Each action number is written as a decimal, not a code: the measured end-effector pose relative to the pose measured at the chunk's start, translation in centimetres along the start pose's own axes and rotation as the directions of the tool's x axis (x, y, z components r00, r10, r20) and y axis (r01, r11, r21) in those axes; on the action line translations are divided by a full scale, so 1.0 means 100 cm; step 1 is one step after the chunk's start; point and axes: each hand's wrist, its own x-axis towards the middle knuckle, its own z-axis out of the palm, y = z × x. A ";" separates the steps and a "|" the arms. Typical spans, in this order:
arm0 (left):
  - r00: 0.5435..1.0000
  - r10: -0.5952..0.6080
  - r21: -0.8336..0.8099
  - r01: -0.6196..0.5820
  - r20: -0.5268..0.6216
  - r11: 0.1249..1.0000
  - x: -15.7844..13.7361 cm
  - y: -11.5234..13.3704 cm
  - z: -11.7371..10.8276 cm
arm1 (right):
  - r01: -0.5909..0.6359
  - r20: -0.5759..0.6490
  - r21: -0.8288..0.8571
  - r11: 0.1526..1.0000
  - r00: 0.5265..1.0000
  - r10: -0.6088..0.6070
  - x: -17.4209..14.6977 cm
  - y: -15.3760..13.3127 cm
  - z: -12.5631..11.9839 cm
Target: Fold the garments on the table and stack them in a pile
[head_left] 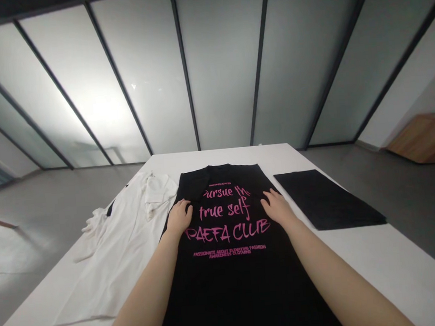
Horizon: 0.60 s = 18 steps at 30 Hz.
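Note:
A black T-shirt (231, 292) with pink lettering lies spread out in front of me, its collar at the far end. Both sleeves are turned inward over the chest and cover the ends of the top large line of print. My left hand (180, 216) rests on the shirt's left edge by the folded sleeve, fingers stretched out. On the opposite edge, my right hand (276, 204) lies on the other folded sleeve with its fingers apart. Neither hand visibly grips the cloth.
The white table (383, 255) carries a loosely piled white garment (123, 256) on the left. To the right lies a flat, folded black garment (326, 199). Frosted glass panels (221, 67) stand behind the table, and a wooden piece (424, 139) is at the far right.

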 end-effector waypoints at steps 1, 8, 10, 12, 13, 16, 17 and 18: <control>1.000 0.007 0.024 -0.008 0.026 1.000 -0.002 0.003 0.000 | 0.013 0.014 -0.018 1.000 1.000 -0.013 -0.003 0.002 0.000; 0.991 0.031 0.114 -0.046 0.134 0.992 -0.031 0.035 0.002 | 0.026 0.090 -0.115 0.993 0.996 -0.016 -0.031 0.006 0.000; 0.980 0.077 0.105 -0.097 0.186 0.990 -0.046 0.044 0.002 | 0.004 0.116 -0.138 0.990 0.993 0.012 -0.040 0.004 -0.001; 0.966 0.103 0.097 -0.129 0.238 0.987 -0.060 0.053 0.003 | -0.056 0.135 -0.166 0.985 0.988 0.079 -0.050 -0.003 -0.003; 0.959 0.117 0.090 -0.144 0.259 0.985 -0.066 0.059 0.003 | -0.081 0.139 -0.184 0.980 0.984 0.108 -0.055 -0.009 -0.005; 0.935 0.207 0.040 -0.228 0.288 0.973 -0.071 0.084 0.005 | -0.008 0.154 -0.198 0.980 0.987 0.039 -0.067 -0.040 -0.009; 0.930 0.238 0.024 -0.255 0.280 0.967 -0.068 0.094 0.006 | 0.063 0.166 -0.172 0.983 0.986 -0.034 -0.069 -0.054 -0.010; 0.930 0.254 0.015 -0.268 0.267 0.963 -0.063 0.105 0.007 | 0.120 0.182 -0.137 0.983 0.979 -0.094 -0.070 -0.069 -0.011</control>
